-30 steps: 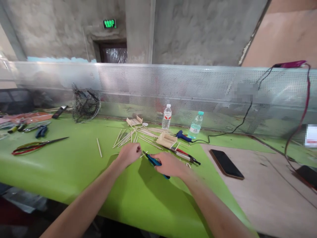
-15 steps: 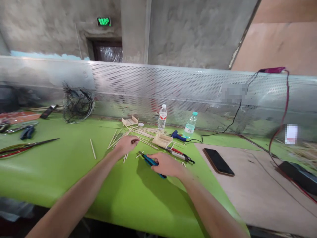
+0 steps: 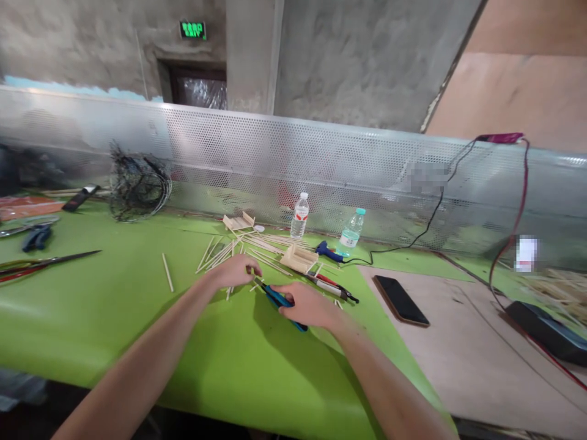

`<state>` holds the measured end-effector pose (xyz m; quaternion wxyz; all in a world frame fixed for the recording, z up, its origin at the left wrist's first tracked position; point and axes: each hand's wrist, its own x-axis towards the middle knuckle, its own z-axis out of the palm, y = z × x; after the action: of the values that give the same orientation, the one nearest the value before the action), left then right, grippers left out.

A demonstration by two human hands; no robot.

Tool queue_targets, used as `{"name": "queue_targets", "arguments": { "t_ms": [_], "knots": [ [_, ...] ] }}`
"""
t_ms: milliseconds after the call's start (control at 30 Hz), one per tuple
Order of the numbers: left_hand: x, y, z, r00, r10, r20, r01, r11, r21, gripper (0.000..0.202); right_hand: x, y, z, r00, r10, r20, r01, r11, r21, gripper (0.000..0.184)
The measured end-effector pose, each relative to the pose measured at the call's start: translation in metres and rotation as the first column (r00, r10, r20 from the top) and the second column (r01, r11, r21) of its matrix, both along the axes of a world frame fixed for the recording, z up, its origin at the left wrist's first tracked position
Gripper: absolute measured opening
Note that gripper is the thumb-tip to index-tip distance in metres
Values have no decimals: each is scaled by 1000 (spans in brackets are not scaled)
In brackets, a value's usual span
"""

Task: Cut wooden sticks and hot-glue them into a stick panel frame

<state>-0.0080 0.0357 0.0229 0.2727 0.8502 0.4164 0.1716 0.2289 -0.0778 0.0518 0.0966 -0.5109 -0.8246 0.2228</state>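
Note:
My right hand is wrapped round a pair of pliers with blue and black handles, their metal tip pointing left and away from me. Just left of that tip, my left hand has thumb and fingers brought together in a pinch. Whatever lies between those fingers is too small to make out. Thin wooden sticks lie in a loose pile behind and under my left hand. Beyond the pliers stands a small tray-like wooden frame, and a similar wooden frame sits farther back.
Two water bottles, one clear and one green-capped, stand near a blue glue gun. A red-and-white pen-like tool and a phone lie rightward. Scissors, blue pliers and a wire bundle lie left.
My left hand has moved slightly right, bringing its fingers up to the pliers' tip. My right hand stays nearly in place with the pliers. The view has shifted a little.

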Motion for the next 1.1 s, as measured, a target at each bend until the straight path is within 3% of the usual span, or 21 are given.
{"name": "queue_targets", "arguments": {
  "t_ms": [167,467,733,1100],
  "knots": [
    [-1,0,-1,999,-37,-30,36,998,-43,23,0,0,1,1000,-5,-20,4,1000,-19,52],
    [0,1,-5,998,-29,49,32,997,-63,23,-3,-2,2,1000,-8,-18,8,1000,-11,43],
    [0,3,-6,999,-41,1,41,999,-19,26,2,0,2,1000,-4,10,4,1000,-10,55],
    [-2,4,-7,1000,-24,21,26,994,-109,16,4,-2,0,1000,20,0,-20,1000,0,54]
  ]
}}
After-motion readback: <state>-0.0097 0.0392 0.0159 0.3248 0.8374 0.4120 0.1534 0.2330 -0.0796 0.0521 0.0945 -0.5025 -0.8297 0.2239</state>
